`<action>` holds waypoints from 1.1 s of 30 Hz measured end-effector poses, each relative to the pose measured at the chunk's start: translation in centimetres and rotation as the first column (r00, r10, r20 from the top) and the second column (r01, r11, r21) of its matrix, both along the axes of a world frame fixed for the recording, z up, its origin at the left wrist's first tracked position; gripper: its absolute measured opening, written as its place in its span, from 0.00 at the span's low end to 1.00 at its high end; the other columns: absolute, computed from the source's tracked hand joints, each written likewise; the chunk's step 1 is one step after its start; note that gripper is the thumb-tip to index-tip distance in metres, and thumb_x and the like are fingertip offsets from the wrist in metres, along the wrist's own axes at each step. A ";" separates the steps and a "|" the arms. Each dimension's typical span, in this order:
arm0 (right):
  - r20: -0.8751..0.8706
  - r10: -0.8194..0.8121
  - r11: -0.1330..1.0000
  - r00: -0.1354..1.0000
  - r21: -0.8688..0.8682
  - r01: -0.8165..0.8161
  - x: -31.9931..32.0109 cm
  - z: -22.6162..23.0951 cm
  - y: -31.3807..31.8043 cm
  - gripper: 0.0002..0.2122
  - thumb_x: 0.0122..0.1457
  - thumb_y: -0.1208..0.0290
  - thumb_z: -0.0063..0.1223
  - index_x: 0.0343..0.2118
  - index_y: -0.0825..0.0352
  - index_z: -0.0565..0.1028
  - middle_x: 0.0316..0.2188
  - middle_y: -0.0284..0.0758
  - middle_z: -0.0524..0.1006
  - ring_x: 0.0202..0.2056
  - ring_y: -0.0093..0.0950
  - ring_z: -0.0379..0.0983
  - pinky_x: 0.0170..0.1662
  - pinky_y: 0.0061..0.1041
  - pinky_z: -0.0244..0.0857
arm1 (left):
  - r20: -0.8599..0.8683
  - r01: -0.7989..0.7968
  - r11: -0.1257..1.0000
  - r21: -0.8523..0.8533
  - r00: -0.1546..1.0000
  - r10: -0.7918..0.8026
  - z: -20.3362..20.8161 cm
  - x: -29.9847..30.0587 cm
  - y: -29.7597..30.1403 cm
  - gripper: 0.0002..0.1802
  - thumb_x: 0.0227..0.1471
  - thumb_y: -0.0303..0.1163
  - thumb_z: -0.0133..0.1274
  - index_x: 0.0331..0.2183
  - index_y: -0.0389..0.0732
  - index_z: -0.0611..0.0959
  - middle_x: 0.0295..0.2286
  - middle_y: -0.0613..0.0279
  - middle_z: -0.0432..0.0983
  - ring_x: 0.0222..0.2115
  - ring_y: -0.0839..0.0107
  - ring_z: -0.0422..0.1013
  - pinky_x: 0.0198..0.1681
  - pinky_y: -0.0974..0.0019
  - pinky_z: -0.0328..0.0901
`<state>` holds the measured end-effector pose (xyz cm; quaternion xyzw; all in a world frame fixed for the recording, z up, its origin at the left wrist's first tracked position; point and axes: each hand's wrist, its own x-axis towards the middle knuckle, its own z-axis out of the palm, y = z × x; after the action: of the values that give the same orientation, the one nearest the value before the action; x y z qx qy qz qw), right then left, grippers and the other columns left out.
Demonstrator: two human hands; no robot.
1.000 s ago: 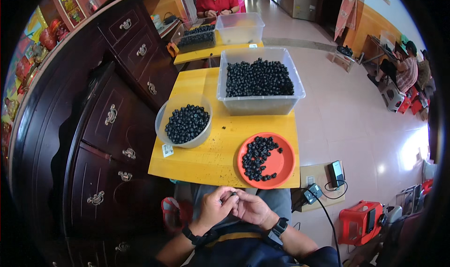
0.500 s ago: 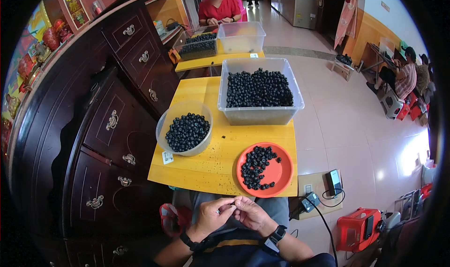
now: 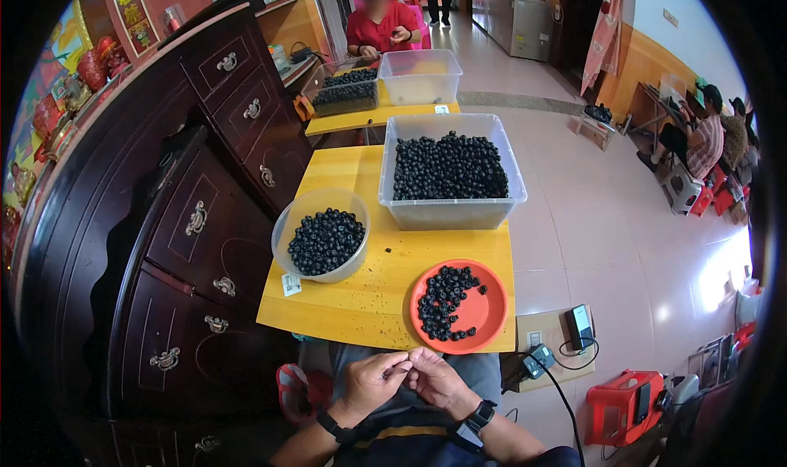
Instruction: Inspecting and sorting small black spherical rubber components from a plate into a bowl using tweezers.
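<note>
Since the earlier frames the view has tipped a little, so the hands now sit lower and nearer the bottom edge, while both stay pressed together over the lap as before. The left hand (image 3: 373, 381) and right hand (image 3: 434, 378) meet fingertip to fingertip just below the near edge of the yellow bench (image 3: 361, 303); whatever they pinch is too small to tell, so whether they grip anything I cannot tell. Each wrist wears a dark band.

Nearest the hands, on the bench, lies an orange plate (image 3: 484, 311) with a loose scatter of small dark round berries (image 3: 443, 303) over its left half. To its left stands a clear round bowl (image 3: 320, 238) about half full of the same berries. Behind both, a clear rectangular tub (image 3: 451, 172) is heaped with them.

A dark wooden dresser (image 3: 188, 221) with brass handles stands against the bench's left side. Farther back, a second yellow bench carries two more tubs, and a person in a red shirt (image 3: 381, 24) sits behind it
</note>
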<state>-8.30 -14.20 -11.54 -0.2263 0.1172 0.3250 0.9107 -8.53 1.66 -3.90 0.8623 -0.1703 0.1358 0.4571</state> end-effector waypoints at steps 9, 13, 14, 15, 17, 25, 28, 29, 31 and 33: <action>0.041 -0.099 0.995 0.994 0.008 0.098 0.4 1.4 -1.2 0.06 0.67 0.66 0.52 0.40 0.61 0.74 0.31 0.27 0.78 0.26 0.14 0.72 0.29 0.13 0.69 | -0.079 -0.033 0.999 -0.042 0.996 0.030 0.4 0.5 -0.1 0.07 0.48 0.27 0.66 0.30 0.38 0.82 0.18 0.60 0.76 0.18 0.76 0.73 0.22 0.70 0.66; 0.061 -0.104 0.989 0.993 0.115 0.097 0.9 2.1 -1.5 0.07 0.67 0.65 0.53 0.39 0.63 0.74 0.32 0.30 0.79 0.27 0.17 0.73 0.32 0.15 0.70 | -0.222 0.013 1.000 -0.004 0.975 -0.014 1.3 1.7 1.1 0.15 0.46 0.33 0.69 0.29 0.36 0.79 0.16 0.63 0.71 0.16 0.76 0.67 0.21 0.70 0.62; 0.061 -0.088 0.990 0.994 0.118 0.080 0.8 1.8 -1.5 0.07 0.66 0.65 0.53 0.39 0.63 0.74 0.32 0.30 0.79 0.27 0.17 0.73 0.32 0.15 0.70 | -0.235 0.059 0.998 0.012 0.971 -0.054 1.5 1.8 1.2 0.15 0.47 0.34 0.68 0.29 0.36 0.79 0.16 0.63 0.70 0.16 0.76 0.67 0.21 0.69 0.62; 0.062 -0.072 0.990 0.995 0.122 0.064 0.8 1.6 -1.6 0.07 0.66 0.65 0.53 0.39 0.63 0.74 0.31 0.29 0.79 0.27 0.16 0.74 0.32 0.15 0.70 | -0.245 0.105 0.994 0.027 0.965 -0.095 1.6 1.9 1.2 0.16 0.47 0.35 0.68 0.28 0.36 0.79 0.16 0.62 0.69 0.16 0.76 0.67 0.21 0.69 0.62; 0.061 -0.073 0.993 0.995 0.100 0.066 0.7 2.0 -1.6 0.07 0.66 0.65 0.53 0.39 0.63 0.74 0.31 0.29 0.79 0.26 0.16 0.74 0.32 0.15 0.70 | -0.250 0.130 0.991 0.043 0.961 -0.115 1.6 2.1 1.3 0.17 0.48 0.38 0.68 0.28 0.36 0.79 0.15 0.62 0.69 0.16 0.75 0.67 0.21 0.69 0.62; 0.101 -0.070 0.997 0.992 0.045 0.066 0.1 1.9 -1.2 0.06 0.65 0.66 0.55 0.39 0.62 0.74 0.30 0.27 0.77 0.26 0.16 0.73 0.32 0.14 0.70 | -0.216 0.179 0.973 0.146 0.966 -0.145 1.8 2.1 0.8 0.21 0.50 0.47 0.65 0.27 0.39 0.79 0.15 0.59 0.72 0.16 0.65 0.71 0.21 0.64 0.63; 0.079 -0.082 0.996 0.994 0.044 0.079 0.0 1.9 -1.1 0.06 0.65 0.67 0.56 0.40 0.62 0.75 0.29 0.26 0.77 0.26 0.16 0.73 0.31 0.15 0.70 | -0.312 0.209 0.953 0.221 0.941 -0.134 2.1 2.1 1.1 0.23 0.50 0.53 0.63 0.28 0.40 0.80 0.22 0.57 0.79 0.22 0.57 0.77 0.25 0.59 0.68; 0.083 -0.073 0.996 0.994 0.051 0.068 0.1 1.9 -1.1 0.06 0.65 0.68 0.56 0.40 0.62 0.75 0.29 0.26 0.77 0.27 0.16 0.74 0.31 0.15 0.71 | -0.314 0.208 0.953 0.220 0.940 -0.133 2.1 2.1 1.1 0.23 0.50 0.53 0.63 0.28 0.40 0.80 0.22 0.57 0.79 0.22 0.57 0.77 0.25 0.59 0.68; 0.086 -0.061 0.997 0.994 0.059 0.056 0.1 1.8 -1.0 0.06 0.65 0.68 0.56 0.40 0.63 0.75 0.29 0.26 0.77 0.27 0.16 0.74 0.31 0.15 0.71 | -0.271 0.203 0.954 0.219 0.952 -0.141 2.1 2.1 1.1 0.23 0.51 0.52 0.62 0.28 0.40 0.79 0.22 0.56 0.80 0.23 0.57 0.77 0.26 0.59 0.69; 0.086 -0.071 0.997 0.994 0.048 0.068 0.1 1.7 -0.9 0.05 0.65 0.69 0.55 0.40 0.63 0.75 0.30 0.26 0.77 0.28 0.16 0.75 0.31 0.15 0.72 | -0.261 0.200 0.953 0.228 0.955 -0.138 2.1 2.1 1.1 0.23 0.51 0.52 0.61 0.28 0.40 0.79 0.23 0.57 0.80 0.23 0.57 0.78 0.26 0.58 0.69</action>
<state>-8.19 -15.13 -9.82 -0.2157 0.0777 0.2854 0.9306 -6.40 2.78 -1.80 0.9056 -0.2029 -0.0330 0.3711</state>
